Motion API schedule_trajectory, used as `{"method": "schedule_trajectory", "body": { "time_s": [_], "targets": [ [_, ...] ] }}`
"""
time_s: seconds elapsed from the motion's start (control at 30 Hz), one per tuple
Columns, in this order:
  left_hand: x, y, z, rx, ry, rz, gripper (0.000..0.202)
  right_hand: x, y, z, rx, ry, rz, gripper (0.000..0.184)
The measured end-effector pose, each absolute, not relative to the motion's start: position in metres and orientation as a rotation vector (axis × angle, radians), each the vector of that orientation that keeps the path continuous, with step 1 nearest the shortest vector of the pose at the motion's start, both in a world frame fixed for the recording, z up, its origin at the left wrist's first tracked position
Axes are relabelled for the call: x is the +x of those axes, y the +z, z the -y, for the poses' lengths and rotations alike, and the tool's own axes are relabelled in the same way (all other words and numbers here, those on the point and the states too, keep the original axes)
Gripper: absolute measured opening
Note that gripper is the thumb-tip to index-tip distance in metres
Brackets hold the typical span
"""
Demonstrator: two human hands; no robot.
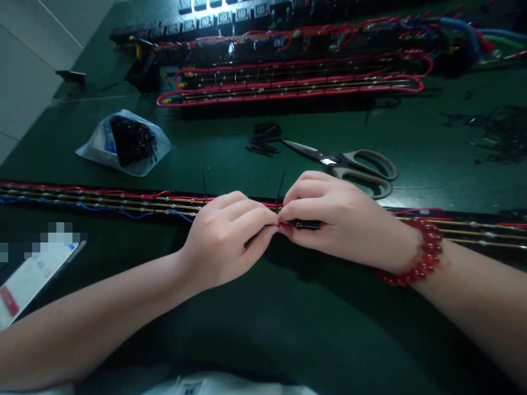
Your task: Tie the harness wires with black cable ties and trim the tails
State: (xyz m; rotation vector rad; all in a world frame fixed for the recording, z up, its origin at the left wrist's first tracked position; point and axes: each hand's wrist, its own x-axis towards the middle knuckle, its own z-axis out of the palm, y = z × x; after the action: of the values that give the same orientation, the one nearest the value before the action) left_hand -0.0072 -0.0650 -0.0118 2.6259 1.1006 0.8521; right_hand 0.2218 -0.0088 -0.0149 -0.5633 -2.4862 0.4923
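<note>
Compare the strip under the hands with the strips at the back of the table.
The near strip lies alone, the far strips grouped. The left hand and right hand pinch the near strip; the far strips are untouched. Both are long and wired.

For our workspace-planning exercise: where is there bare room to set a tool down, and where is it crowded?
Bare green mat: between the bag of ties and the scissors, beside the tie pile; also this side of the wired strip, between the forearms. Crowded: far red-wired strips, offcuts far right.
</note>
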Motion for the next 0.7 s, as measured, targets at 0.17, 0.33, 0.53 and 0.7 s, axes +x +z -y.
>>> {"method": "schedule_trajectory", "body": {
  "time_s": [0.17, 0.33, 0.53, 0.7],
  "targets": [
    [-0.005, -0.014, 0.075, 2.705, 0.896, -1.105, 0.011, 0.222, -0.015, 0.010, -0.589, 0.605, 2.506, 0.009],
    [-0.003, -0.017, 0.082, 2.946, 0.992, -1.034, 0.006, 0.222, -0.014, 0.011, -0.591, 0.566, 2.544, 0.010],
    [-0.004, -0.021, 0.078, 3.034, 1.025, -0.883, 0.006, 0.221, -0.015, 0.011, -0.584, 0.520, 2.565, 0.007],
    [-0.010, -0.022, 0.076, 3.086, 1.116, -0.770, 0.009, 0.221, -0.014, 0.012, -0.582, 0.473, 2.581, 0.006]
  ]
}}
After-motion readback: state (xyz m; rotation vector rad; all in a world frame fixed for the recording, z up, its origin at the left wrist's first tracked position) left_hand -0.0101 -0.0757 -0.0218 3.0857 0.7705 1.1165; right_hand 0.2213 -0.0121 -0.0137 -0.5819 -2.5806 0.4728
